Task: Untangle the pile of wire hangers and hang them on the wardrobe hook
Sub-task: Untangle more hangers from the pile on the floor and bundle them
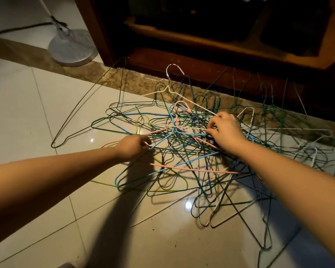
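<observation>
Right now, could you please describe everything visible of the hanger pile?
The pile of wire hangers is a loose tangle of thin coated wire in green, blue, pink, white and yellow. It lies on the glossy tiled floor before the wooden wardrobe base. The left hand pinches a wire at its left edge; the right hand grips wires near its middle.

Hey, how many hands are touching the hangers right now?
2. The left hand grips the pile at its left edge; the right hand grips it near the middle. Neither is hidden.
</observation>
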`<act>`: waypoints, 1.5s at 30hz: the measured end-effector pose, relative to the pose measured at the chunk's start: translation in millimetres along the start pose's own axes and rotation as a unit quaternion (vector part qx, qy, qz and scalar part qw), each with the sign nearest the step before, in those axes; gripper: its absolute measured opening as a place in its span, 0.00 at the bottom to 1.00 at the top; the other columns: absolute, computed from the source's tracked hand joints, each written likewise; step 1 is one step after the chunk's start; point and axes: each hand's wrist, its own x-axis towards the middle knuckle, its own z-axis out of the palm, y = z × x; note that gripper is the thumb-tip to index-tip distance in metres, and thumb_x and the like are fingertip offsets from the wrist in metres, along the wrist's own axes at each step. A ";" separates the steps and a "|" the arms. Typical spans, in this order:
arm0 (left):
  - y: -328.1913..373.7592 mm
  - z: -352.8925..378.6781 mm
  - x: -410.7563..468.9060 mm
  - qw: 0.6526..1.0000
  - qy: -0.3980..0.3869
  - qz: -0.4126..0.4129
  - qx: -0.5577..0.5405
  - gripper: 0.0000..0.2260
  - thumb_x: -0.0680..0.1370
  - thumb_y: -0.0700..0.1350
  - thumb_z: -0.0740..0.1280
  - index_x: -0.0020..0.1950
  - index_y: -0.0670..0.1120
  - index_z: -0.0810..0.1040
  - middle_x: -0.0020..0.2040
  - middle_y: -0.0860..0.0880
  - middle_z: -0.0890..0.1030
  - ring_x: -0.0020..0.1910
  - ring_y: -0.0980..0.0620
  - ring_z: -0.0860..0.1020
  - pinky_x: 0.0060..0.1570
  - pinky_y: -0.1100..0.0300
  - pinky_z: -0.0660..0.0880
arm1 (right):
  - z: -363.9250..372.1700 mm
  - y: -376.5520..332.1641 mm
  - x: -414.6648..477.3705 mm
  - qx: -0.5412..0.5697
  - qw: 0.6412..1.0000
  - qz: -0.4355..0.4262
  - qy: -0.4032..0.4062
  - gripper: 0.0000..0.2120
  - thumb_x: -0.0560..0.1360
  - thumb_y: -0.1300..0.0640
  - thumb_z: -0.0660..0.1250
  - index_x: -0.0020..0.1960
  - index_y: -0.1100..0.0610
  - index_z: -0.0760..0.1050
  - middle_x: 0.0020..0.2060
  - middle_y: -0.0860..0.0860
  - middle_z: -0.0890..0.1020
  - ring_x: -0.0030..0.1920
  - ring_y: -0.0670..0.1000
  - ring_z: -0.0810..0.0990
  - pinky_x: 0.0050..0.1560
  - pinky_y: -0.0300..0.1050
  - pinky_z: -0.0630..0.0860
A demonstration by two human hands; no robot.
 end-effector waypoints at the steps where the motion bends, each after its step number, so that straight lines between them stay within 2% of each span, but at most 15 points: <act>1: -0.5 -2.7 -0.1 1.000 0.008 0.005 0.005 0.13 0.79 0.42 0.62 0.64 0.45 0.73 0.59 0.44 0.79 0.56 0.47 0.77 0.54 0.59 0.71 | -1.4 -1.7 0.1 0.023 1.000 0.000 0.006 0.07 0.74 0.57 0.68 0.51 0.54 0.73 0.62 0.56 0.70 0.65 0.57 0.65 0.64 0.48 0.62; 6: -16.4 -15.3 1.9 0.995 0.083 -0.012 0.052 0.17 0.78 0.44 0.62 0.67 0.45 0.69 0.62 0.40 0.73 0.58 0.42 0.74 0.55 0.56 0.69 | -9.2 -10.7 -1.7 0.115 0.992 0.039 0.029 0.23 0.72 0.61 0.70 0.62 0.53 0.65 0.54 0.56 0.74 0.57 0.56 0.73 0.52 0.47 0.70; 8: -27.0 -18.0 1.3 0.994 0.088 -0.044 0.051 0.20 0.78 0.46 0.63 0.70 0.44 0.66 0.64 0.39 0.70 0.60 0.40 0.72 0.58 0.54 0.68 | -10.6 -10.5 -0.5 0.171 0.983 0.043 0.045 0.20 0.73 0.58 0.69 0.62 0.53 0.66 0.42 0.52 0.73 0.44 0.51 0.74 0.41 0.44 0.67; 10: -36.1 -20.3 0.9 0.993 0.090 -0.068 0.040 0.22 0.78 0.46 0.63 0.71 0.44 0.64 0.65 0.38 0.70 0.62 0.41 0.72 0.60 0.53 0.68 | -13.3 -10.5 2.1 0.256 0.963 0.040 0.076 0.10 0.76 0.57 0.65 0.57 0.55 0.73 0.34 0.50 0.69 0.35 0.49 0.68 0.33 0.43 0.61; 14: -41.0 -26.3 4.5 0.993 0.081 -0.088 0.001 0.24 0.78 0.46 0.63 0.72 0.43 0.62 0.66 0.39 0.71 0.64 0.42 0.71 0.60 0.55 0.66 | -19.6 -14.2 1.6 0.324 0.941 0.027 0.099 0.06 0.77 0.60 0.63 0.51 0.57 0.77 0.41 0.55 0.75 0.41 0.51 0.70 0.37 0.42 0.64; 18: -34.0 -28.2 16.4 0.986 0.069 -0.109 -0.106 0.23 0.79 0.45 0.62 0.73 0.43 0.62 0.68 0.40 0.71 0.64 0.42 0.72 0.59 0.55 0.70 | -18.8 -18.7 -8.7 0.373 0.923 0.027 0.095 0.06 0.76 0.64 0.64 0.51 0.61 0.78 0.34 0.47 0.77 0.36 0.44 0.71 0.33 0.31 0.66; 22: -22.5 -22.5 27.6 0.944 0.073 -0.133 -0.292 0.22 0.79 0.42 0.61 0.72 0.42 0.63 0.58 0.40 0.77 0.49 0.42 0.78 0.44 0.54 0.75 | -17.1 -19.2 -19.9 0.414 0.907 0.027 0.071 0.07 0.76 0.66 0.63 0.52 0.60 0.77 0.18 0.36 0.73 0.22 0.36 0.72 0.23 0.25 0.64; 26: -18.1 -20.4 34.1 0.913 0.107 -0.146 -0.365 0.14 0.79 0.40 0.61 0.64 0.40 0.71 0.47 0.40 0.77 0.41 0.46 0.74 0.40 0.58 0.71 | -11.6 -13.2 -23.0 0.413 0.905 0.054 0.087 0.09 0.76 0.64 0.64 0.55 0.61 0.78 0.27 0.38 0.76 0.25 0.37 0.73 0.27 0.26 0.65; 28: -17.7 -21.1 33.7 0.896 0.135 -0.149 -0.395 0.05 0.80 0.40 0.61 0.51 0.40 0.75 0.38 0.44 0.76 0.32 0.52 0.74 0.30 0.65 0.69 | -8.1 -9.8 -23.9 0.405 0.905 0.072 0.104 0.09 0.76 0.63 0.65 0.56 0.61 0.78 0.30 0.41 0.77 0.26 0.38 0.73 0.28 0.26 0.66; 30: -16.9 -21.9 34.1 0.867 0.157 -0.166 -0.443 0.10 0.80 0.37 0.60 0.39 0.43 0.70 0.32 0.46 0.70 0.21 0.60 0.71 0.18 0.71 0.63 | -4.3 -8.1 -25.5 0.386 0.911 0.082 0.117 0.11 0.76 0.62 0.65 0.57 0.62 0.78 0.39 0.48 0.79 0.35 0.39 0.75 0.36 0.27 0.68; 33: -17.7 -21.9 32.7 0.847 0.168 -0.175 -0.473 0.13 0.79 0.33 0.59 0.36 0.44 0.66 0.32 0.47 0.69 0.15 0.64 0.68 0.16 0.73 0.61 | -0.4 -5.6 -26.4 0.370 0.915 0.100 0.128 0.13 0.76 0.62 0.65 0.59 0.62 0.77 0.48 0.54 0.79 0.48 0.48 0.75 0.50 0.40 0.69; 36: -23.4 -22.4 32.5 0.849 0.172 -0.183 -0.465 0.14 0.79 0.33 0.59 0.35 0.44 0.66 0.32 0.47 0.70 0.16 0.65 0.68 0.17 0.74 0.62 | -4.5 0.6 -23.3 0.408 0.894 0.125 0.136 0.12 0.76 0.61 0.65 0.59 0.60 0.77 0.45 0.52 0.80 0.39 0.45 0.74 0.40 0.35 0.69; 39: -29.7 -23.0 34.3 0.862 0.173 -0.196 -0.434 0.12 0.79 0.36 0.61 0.35 0.44 0.69 0.33 0.47 0.72 0.20 0.63 0.72 0.18 0.72 0.64 | -19.4 10.4 -18.3 0.471 0.860 0.152 0.126 0.07 0.78 0.60 0.62 0.49 0.54 0.78 0.28 0.42 0.75 0.22 0.40 0.63 0.19 0.31 0.59; 42: -34.7 -22.9 36.9 0.891 0.144 -0.208 -0.377 0.08 0.79 0.41 0.62 0.40 0.43 0.76 0.40 0.43 0.79 0.33 0.54 0.77 0.28 0.65 0.70 | -29.8 19.3 -14.6 0.472 0.863 0.143 0.108 0.10 0.79 0.61 0.60 0.45 0.51 0.77 0.18 0.40 0.68 0.17 0.39 0.57 0.17 0.29 0.54; 45: -35.9 -26.2 37.3 0.921 0.124 -0.205 -0.306 0.07 0.79 0.43 0.61 0.53 0.43 0.77 0.50 0.41 0.79 0.46 0.44 0.77 0.44 0.55 0.74 | -33.6 17.9 -17.3 0.443 0.884 0.112 0.100 0.09 0.78 0.62 0.61 0.55 0.58 0.78 0.17 0.39 0.68 0.17 0.40 0.62 0.19 0.28 0.57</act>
